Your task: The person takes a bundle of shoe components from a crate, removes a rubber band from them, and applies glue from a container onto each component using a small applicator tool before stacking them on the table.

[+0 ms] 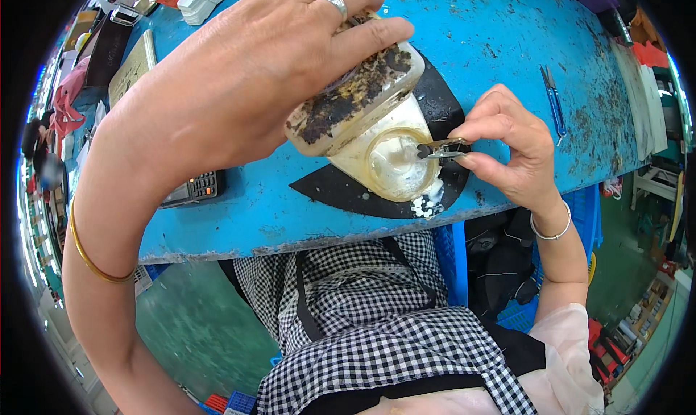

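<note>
1. Small two-pronged metal piece with a dark tip sits at 3 o'clock of the round, cream-coloured plastic mouth, its tip over the opening.
2. The right hand has it pinched, thumb and forefinger nearly closed.
3. The left hand, at 11 o'clock, curls its fingers over a grimy, translucent plastic container; I can't tell if mouth and container are one body.
4. The step appears to be working that tip at the pale, wet contents; the next move likely calls for a steady tilt and a light pinch.
5. The container overhangs the mouth at 11 o'clock, crowding access; white spatter dots the black, pointed sheet at 5.
6. Slim blue thread snips lie at 2, a black keypad device at 9.
</note>
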### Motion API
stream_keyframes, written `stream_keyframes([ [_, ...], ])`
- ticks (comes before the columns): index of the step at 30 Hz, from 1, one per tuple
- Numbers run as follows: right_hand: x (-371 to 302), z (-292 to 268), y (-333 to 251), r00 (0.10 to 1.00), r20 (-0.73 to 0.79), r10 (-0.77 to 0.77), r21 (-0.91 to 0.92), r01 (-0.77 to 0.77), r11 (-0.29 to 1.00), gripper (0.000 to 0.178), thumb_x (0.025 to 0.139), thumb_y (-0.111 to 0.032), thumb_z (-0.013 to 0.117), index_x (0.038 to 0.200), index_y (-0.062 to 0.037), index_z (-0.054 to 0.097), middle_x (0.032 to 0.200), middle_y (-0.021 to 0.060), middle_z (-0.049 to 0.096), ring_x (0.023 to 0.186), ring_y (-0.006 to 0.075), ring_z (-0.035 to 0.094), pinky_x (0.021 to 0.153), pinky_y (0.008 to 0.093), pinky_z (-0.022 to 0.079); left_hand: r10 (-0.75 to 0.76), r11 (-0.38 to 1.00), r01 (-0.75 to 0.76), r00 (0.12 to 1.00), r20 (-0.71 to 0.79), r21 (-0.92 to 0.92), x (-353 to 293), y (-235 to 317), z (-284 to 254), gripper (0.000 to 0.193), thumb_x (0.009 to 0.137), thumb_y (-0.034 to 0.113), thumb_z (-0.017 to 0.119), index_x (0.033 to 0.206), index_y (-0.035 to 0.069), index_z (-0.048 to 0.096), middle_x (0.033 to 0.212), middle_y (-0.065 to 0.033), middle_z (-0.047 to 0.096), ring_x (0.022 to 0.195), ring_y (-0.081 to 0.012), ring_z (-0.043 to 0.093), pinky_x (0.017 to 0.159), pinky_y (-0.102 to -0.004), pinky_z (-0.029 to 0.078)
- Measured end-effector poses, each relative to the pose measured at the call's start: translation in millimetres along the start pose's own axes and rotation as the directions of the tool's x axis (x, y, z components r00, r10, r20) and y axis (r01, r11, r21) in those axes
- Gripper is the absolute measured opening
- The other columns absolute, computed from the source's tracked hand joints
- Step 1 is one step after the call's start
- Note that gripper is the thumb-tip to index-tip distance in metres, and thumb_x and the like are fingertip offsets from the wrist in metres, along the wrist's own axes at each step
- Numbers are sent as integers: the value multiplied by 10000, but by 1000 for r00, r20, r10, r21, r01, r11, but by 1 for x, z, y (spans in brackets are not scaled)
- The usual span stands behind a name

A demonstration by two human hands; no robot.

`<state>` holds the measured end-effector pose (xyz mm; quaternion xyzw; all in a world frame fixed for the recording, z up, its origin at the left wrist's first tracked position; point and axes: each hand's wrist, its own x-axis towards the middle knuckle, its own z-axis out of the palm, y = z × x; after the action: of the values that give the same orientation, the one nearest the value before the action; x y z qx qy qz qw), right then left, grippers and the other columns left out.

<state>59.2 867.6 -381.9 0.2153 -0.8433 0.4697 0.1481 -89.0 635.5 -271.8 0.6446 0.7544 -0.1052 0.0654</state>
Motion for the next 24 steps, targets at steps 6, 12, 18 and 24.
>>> stream_keyframes([
  [6,-9,-1,2,997,-71,39,113,-31,993,235,699,-26,781,925,-53,723,832,38,666,777,170,588,667,284,478,27,986,-25,1000,-10,167,-6,14,-18,685,798,82,692,1420,89,405,1301,-211,461,1305,-315,408,1136,-571,265],
  [12,-11,-2,2,996,-74,57,132,-47,990,236,712,-8,766,941,-49,720,833,50,661,783,163,590,667,278,483,134,976,-106,981,-138,192,-8,12,-13,616,823,80,666,1392,86,430,1241,-183,482,1264,-296,437,1126,-584,275],
  [18,-14,1,4,991,-89,99,134,-86,987,228,719,-6,766,939,-41,715,831,51,655,777,157,588,675,278,484,192,963,-144,960,-204,227,1,1,-3,575,840,78,646,1377,85,441,1215,-168,486,1245,-290,447,1123,-593,275],
  [24,-11,7,6,988,-86,128,177,-111,978,208,732,6,755,931,-37,712,815,49,646,772,149,582,692,273,483,160,959,-122,978,-132,256,0,1,-24,525,867,75,614,1365,87,448,1212,-152,487,1240,-286,448,1120,-611,267],
])
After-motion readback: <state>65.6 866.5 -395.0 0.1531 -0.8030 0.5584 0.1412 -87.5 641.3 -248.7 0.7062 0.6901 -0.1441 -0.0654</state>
